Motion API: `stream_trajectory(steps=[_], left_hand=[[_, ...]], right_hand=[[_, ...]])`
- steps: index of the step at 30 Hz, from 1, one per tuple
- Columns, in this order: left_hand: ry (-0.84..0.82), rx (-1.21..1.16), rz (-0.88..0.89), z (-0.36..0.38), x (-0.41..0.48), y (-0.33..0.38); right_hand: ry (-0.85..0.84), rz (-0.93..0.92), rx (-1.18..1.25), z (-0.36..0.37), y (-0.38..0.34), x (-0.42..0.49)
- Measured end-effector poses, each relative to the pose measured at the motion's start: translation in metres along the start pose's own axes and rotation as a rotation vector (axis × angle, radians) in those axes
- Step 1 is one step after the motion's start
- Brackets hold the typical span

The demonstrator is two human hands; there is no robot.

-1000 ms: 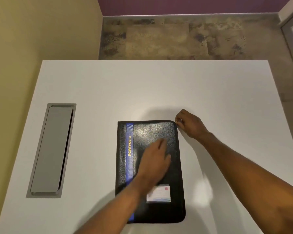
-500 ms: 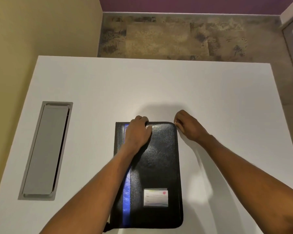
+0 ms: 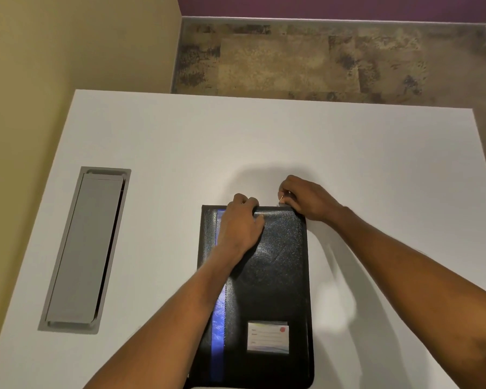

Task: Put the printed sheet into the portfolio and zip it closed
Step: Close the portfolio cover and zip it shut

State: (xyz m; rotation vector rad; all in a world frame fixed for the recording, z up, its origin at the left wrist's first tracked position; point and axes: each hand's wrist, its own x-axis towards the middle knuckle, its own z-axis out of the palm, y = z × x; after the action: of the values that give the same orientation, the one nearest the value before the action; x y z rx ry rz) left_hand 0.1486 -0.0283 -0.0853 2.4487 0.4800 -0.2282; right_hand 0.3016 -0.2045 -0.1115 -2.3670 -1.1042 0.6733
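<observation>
A black portfolio with a blue stripe and a small label card lies closed on the white table. My left hand rests on its far edge, fingers curled over the top rim. At the far right corner, my right hand pinches the small metal zip pull. The printed sheet is not visible.
A grey cable hatch is set into the table at the left. A yellow wall stands to the left. Patterned carpet lies beyond the table's far edge.
My left hand moved from the cover's middle up to the far edge and now grips it. My right hand, at the far right corner, has shifted slightly left along the top edge.
</observation>
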Motion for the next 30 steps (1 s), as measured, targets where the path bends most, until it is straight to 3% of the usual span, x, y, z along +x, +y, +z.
stream_trajectory(steps=[8,17,30], left_hand=[[0.074,0.031,0.020,0.009,-0.006,0.004],[-0.010,0.156,0.113,0.030,-0.007,0.014],[0.016,0.257,0.119,0.039,-0.007,0.019]], right_hand=[[-0.140,-0.064,-0.067,0.006,-0.033,0.054],[-0.312,-0.099,-0.115,0.003,-0.066,0.099],[-0.273,-0.182,-0.020,0.031,-0.107,0.120]])
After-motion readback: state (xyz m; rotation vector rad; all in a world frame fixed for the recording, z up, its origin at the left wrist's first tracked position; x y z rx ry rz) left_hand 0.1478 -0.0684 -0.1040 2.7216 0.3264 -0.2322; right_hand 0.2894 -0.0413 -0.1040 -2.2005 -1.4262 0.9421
